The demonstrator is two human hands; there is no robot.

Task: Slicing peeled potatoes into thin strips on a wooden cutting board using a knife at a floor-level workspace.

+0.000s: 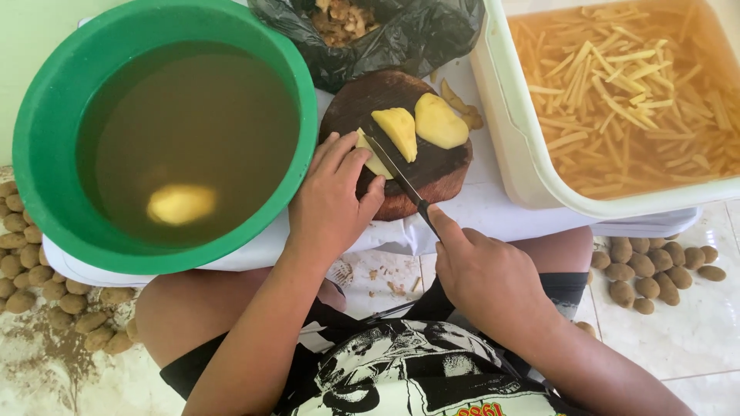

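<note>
A black plastic bag sits at the top, its mouth open on a heap of brownish peelings. To its right stands a white rectangular tub of cloudy water full of pale yellow potato sticks, too many to count. On the left is a round green basin holding murky water with one peeled potato sunk in it.

Between them lies a round dark wooden cutting board on a white surface. Three pieces of peeled potato rest on it: a rounded half at the right, a wedge-like slice in the middle, and a piece partly hidden under the left hand. The flesh is smooth, pale yellow and wet-looking. A few scraps lie just beyond the board's upper right edge.

The left hand lies flat on the board's left side, fingers curled down onto the hidden piece. The right hand is closed around the dark handle of a knife, forefinger stretched along it; the blade lies slantwise between the held piece and the middle slice.

Unpeeled small brown potatoes lie on the tiled floor in two groups: a large heap at the left, and about fifteen at the right.
</note>
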